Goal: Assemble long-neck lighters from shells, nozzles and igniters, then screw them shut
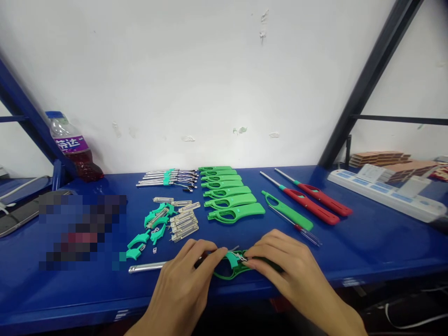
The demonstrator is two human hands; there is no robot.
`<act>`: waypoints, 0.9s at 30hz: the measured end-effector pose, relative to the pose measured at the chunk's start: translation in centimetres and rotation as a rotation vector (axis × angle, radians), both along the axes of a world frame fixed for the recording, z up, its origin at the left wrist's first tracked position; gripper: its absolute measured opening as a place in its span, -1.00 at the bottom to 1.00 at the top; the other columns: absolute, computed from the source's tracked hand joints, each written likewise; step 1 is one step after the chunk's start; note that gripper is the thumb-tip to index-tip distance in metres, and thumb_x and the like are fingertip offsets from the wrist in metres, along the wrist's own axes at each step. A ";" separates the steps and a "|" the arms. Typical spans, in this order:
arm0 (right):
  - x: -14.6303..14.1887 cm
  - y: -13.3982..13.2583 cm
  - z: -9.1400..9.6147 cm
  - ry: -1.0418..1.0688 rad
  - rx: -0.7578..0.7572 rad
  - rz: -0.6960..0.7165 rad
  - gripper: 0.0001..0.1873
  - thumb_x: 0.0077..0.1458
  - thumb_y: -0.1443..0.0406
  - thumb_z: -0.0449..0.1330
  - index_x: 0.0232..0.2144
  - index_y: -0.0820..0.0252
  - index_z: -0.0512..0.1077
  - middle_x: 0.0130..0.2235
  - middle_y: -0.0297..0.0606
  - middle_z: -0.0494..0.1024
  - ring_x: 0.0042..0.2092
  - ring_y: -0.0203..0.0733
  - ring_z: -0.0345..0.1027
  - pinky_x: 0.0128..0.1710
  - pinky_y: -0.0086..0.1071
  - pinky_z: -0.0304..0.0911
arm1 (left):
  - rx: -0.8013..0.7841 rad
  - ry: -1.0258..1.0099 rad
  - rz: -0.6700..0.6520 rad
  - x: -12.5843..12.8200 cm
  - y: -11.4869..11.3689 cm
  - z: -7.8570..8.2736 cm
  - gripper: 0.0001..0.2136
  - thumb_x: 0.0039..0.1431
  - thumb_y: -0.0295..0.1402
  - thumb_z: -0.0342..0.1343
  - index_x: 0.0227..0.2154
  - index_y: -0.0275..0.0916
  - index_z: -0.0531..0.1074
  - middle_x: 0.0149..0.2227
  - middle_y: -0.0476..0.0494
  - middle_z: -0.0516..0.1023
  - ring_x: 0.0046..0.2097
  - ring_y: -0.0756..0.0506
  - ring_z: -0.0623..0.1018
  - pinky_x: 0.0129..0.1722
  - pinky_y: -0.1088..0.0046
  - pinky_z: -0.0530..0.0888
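Note:
At the table's front edge, an opened green lighter shell (227, 276) lies between my hands. Its metal tube (147, 267) sticks out to the left, and a turquoise trigger (231, 259) sits inside beside thin white wires (241, 256). My left hand (187, 275) is closed round the tube end of the shell, thumb and forefinger by the trigger. With thumb and fingertips together, my right hand (287, 261) grips the handle end close to the wires. Its fingers hide most of the handle's inside.
Behind my hands are several green shell halves (241, 200), metal tubes with wires (154, 178), clear fuel tanks (185, 225) and loose turquoise triggers (138, 240). Rightward lie red lighters (308, 204), a screwdriver (308, 235) and a power strip (378, 193). A bottle (75, 149) stands at left.

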State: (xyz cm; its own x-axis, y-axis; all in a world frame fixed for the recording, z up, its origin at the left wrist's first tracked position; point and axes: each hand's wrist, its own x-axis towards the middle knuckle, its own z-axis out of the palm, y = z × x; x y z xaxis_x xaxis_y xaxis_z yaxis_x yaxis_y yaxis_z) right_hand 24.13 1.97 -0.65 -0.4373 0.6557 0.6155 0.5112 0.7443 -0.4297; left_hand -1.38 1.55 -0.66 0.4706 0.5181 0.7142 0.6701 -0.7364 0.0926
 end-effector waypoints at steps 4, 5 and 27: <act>0.1 -0.2 0.0 -0.010 -0.034 0.015 -0.96 0.43 0.30 0.30 -0.12 0.06 0.58 -0.20 -0.38 0.70 -0.18 -0.17 0.48 -0.13 -0.28 0.32 | -0.027 0.002 -0.023 0.2 0.0 0.3 -0.69 0.47 -0.63 -0.03 0.04 -0.18 0.52 -0.18 -0.12 0.62 -0.26 -0.12 0.59 -0.35 0.41 0.62; 0.1 -0.2 -0.1 -0.016 -0.038 0.015 -0.96 0.43 0.30 0.30 -0.13 0.06 0.58 -0.20 -0.38 0.70 -0.18 -0.17 0.47 -0.13 -0.27 0.32 | -0.026 0.004 -0.025 0.2 -0.1 0.3 -0.69 0.47 -0.63 -0.03 0.03 -0.17 0.52 -0.18 -0.12 0.62 -0.27 -0.12 0.59 -0.35 0.41 0.62; 0.2 -0.2 -0.3 -0.061 -0.022 0.020 -0.93 0.45 0.28 0.28 -0.08 0.03 0.58 -0.16 -0.42 0.70 -0.14 -0.19 0.45 -0.10 -0.28 0.32 | -0.035 0.083 0.017 -0.1 -0.2 0.4 -0.61 0.40 -0.69 -0.06 0.06 -0.16 0.51 -0.18 -0.14 0.61 -0.26 -0.15 0.60 -0.46 0.42 0.58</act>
State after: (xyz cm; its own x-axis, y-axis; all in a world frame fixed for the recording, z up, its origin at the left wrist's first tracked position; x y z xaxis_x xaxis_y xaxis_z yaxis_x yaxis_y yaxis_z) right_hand 24.35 1.78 -0.95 -0.4868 0.6594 0.5728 0.5216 0.7455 -0.4150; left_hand -1.43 1.35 -0.28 0.5181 0.5510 0.6542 0.6893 -0.7218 0.0620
